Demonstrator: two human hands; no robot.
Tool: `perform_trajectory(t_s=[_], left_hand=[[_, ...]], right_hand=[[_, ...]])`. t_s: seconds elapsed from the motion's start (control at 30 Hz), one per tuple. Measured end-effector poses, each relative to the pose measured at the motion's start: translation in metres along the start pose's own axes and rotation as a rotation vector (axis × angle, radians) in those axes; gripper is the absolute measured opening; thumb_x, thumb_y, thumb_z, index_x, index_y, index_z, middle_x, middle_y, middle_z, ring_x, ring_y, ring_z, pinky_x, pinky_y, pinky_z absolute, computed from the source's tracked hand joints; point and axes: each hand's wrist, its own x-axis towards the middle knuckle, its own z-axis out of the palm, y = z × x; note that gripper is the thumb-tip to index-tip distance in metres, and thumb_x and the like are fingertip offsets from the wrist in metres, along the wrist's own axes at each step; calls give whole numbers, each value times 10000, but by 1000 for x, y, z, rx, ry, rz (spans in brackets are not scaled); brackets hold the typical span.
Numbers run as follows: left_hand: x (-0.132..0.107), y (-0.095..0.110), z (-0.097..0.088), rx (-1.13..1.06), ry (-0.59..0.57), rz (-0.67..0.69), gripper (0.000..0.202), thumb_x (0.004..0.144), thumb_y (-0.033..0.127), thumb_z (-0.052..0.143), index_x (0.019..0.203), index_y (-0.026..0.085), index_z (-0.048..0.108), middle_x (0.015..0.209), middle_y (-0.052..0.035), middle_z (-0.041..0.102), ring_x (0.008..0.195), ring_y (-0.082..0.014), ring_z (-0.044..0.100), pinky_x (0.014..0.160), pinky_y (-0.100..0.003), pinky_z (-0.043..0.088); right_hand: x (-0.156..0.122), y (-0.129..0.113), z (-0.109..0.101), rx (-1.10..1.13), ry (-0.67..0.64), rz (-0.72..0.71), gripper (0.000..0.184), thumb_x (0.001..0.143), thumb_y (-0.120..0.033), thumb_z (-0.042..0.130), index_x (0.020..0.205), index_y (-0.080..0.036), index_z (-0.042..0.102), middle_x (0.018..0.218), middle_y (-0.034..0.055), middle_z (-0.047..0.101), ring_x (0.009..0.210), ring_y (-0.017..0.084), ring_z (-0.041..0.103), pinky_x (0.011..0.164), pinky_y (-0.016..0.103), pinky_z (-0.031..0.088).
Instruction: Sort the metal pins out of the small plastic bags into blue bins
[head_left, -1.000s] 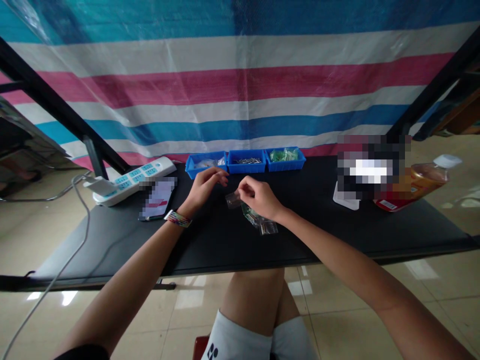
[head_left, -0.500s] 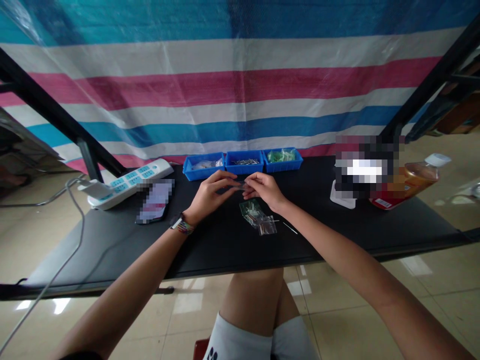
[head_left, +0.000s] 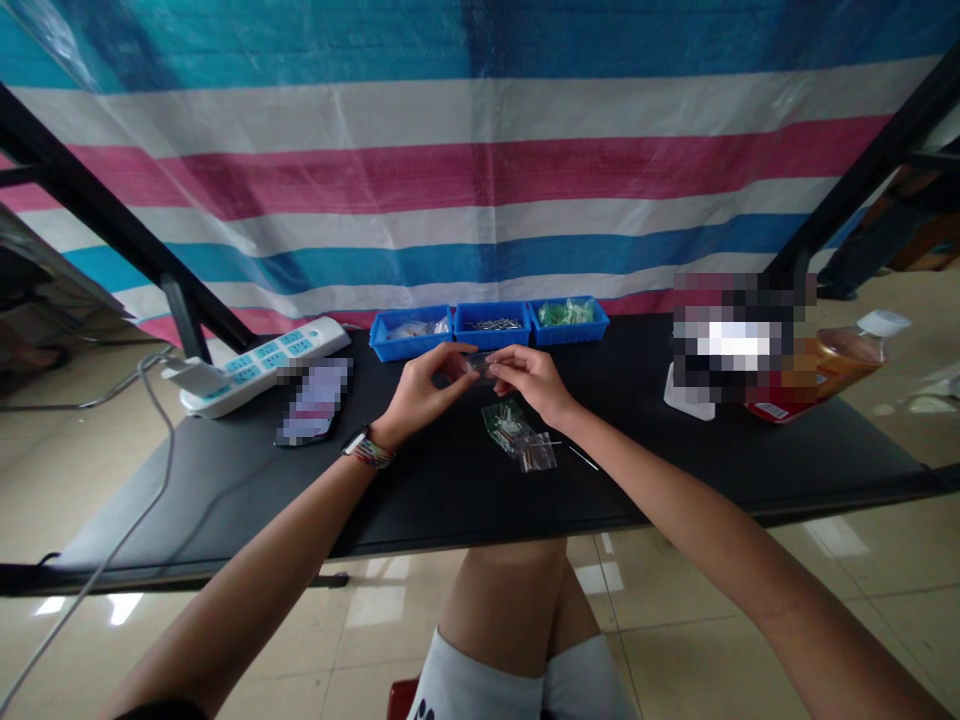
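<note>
Between my two hands, just in front of the blue bins, is a small clear plastic bag (head_left: pixel 480 366). My left hand (head_left: pixel 426 388) pinches its left side between thumb and fingers. On the other side, the fingertips of my right hand (head_left: pixel 531 380) are closed on the bag's right edge. Whatever the bag holds is too small to make out. Below my hands lie a green-tinted bag (head_left: pixel 504 424) with small pieces in it and a clear bag (head_left: pixel 537 455) overlapping it. A thin metal rod (head_left: pixel 583 458) rests on the black table beside them.
Along the back stand a blue bin with clear bags (head_left: pixel 412 333), one with metal pieces (head_left: pixel 492 326) and one with green bags (head_left: pixel 568 321). A power strip (head_left: pixel 266 365) and a phone (head_left: pixel 315 400) lie left; a bottle (head_left: pixel 847 350) is right.
My left thumb and fingers have spread a little around the clear bag, and more of it shows between my hands. The view has shifted slightly.
</note>
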Motion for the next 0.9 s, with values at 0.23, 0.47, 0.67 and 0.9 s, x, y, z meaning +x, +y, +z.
perform_trajectory(t_s=[0.23, 0.47, 0.67, 0.9], left_hand=[[3, 1, -8, 284, 18, 264, 279, 1010, 222, 602, 1179, 290, 813, 1365, -78, 746, 1257, -289, 674, 1137, -515, 511], [3, 0, -7, 287, 33, 312, 193, 1024, 316, 677, 1145, 293, 825, 1263, -60, 801, 1254, -294, 668, 1137, -521, 506], [4, 0, -5, 120, 195, 41, 205, 995, 410, 711, 1063, 245, 812, 1044, -59, 824, 1008, -258, 747, 974, -413, 580], [13, -21, -15, -177, 397, -209, 303, 886, 340, 777, 1147, 228, 674, 786, 11, 725, 796, -191, 752, 757, -295, 590]], right_hand=[[0, -4, -4, 117, 6, 135, 376, 693, -402, 925, 958, -192, 760, 851, 16, 781, 644, 125, 688, 620, 258, 593], [-2, -8, -3, 125, -77, 166, 362, 774, -449, 885, 992, -187, 764, 857, 38, 786, 669, 139, 698, 645, 266, 594], [-5, -9, -3, -88, -120, 27, 271, 923, -441, 700, 952, -182, 777, 863, 58, 778, 696, 163, 694, 653, 286, 557], [-17, -23, -7, -799, -351, -376, 101, 873, -112, 703, 832, -193, 747, 819, 21, 711, 794, 175, 620, 757, 307, 469]])
